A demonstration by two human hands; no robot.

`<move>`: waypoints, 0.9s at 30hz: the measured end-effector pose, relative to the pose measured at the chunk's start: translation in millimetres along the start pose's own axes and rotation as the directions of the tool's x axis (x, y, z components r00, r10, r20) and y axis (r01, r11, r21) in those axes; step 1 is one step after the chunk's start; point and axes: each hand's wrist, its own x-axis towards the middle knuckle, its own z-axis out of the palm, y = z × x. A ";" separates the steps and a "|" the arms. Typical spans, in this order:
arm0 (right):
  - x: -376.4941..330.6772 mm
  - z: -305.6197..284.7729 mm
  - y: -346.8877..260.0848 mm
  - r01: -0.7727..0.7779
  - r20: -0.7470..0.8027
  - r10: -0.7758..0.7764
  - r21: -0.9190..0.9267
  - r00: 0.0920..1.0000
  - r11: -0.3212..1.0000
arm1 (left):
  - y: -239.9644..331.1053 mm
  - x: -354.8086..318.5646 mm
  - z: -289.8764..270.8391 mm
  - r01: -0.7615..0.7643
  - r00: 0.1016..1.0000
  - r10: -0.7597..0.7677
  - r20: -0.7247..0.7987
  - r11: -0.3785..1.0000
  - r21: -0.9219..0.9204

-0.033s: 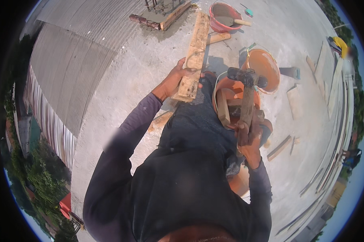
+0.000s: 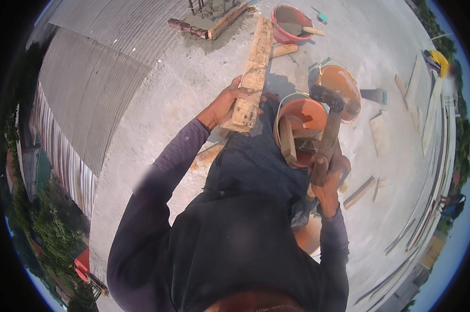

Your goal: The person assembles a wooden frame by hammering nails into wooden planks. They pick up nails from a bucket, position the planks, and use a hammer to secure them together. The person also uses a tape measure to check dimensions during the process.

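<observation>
My left hand (image 2: 230, 104) grips the lower part of a long, rough wooden plank (image 2: 254, 73), which slants up and away from me. Thumb and fingers wrap around its edges. My right hand (image 2: 327, 179) is closed around the wooden handle of a hammer (image 2: 330, 135). The dark metal hammer head is raised over the orange buckets, apart from the plank. Just left of the hammer, an orange bucket (image 2: 305, 113) holds several wood pieces, one of them a block (image 2: 287, 140) leaning on its near side.
Another orange bucket (image 2: 346, 78) is tipped beside the first. Farther off stand a red bucket (image 2: 281, 36) of wet mortar and a wooden form (image 2: 227, 21) around upright rebar. A saw (image 2: 375, 95) and offcuts (image 2: 359, 192) lie right. A person in yellow (image 2: 440, 61) bends at far right.
The hammer head has swung to the right, and my right hand has shifted slightly with it. My left hand and the plank have barely moved.
</observation>
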 end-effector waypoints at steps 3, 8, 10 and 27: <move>10.3 -14.2 1.8 -0.144 -0.084 0.152 0.101 0.985 0.984 | -6.7 5.2 13.4 -0.013 0.997 0.023 -0.074 0.992 0.128; 19.4 -11.0 19.4 -0.272 -0.069 0.283 0.133 0.957 0.953 | -28.0 19.4 33.9 0.127 0.954 -0.001 -0.301 0.909 0.398; 15.4 -12.3 28.0 -0.285 -0.055 0.294 0.129 0.954 0.950 | -34.5 22.5 36.9 0.127 0.948 0.027 -0.318 0.882 0.454; 51.4 -14.4 18.2 -0.226 -0.228 0.258 0.155 0.939 0.962 | -103.5 -54.0 75.1 0.000 0.976 0.217 -0.001 0.005 1.000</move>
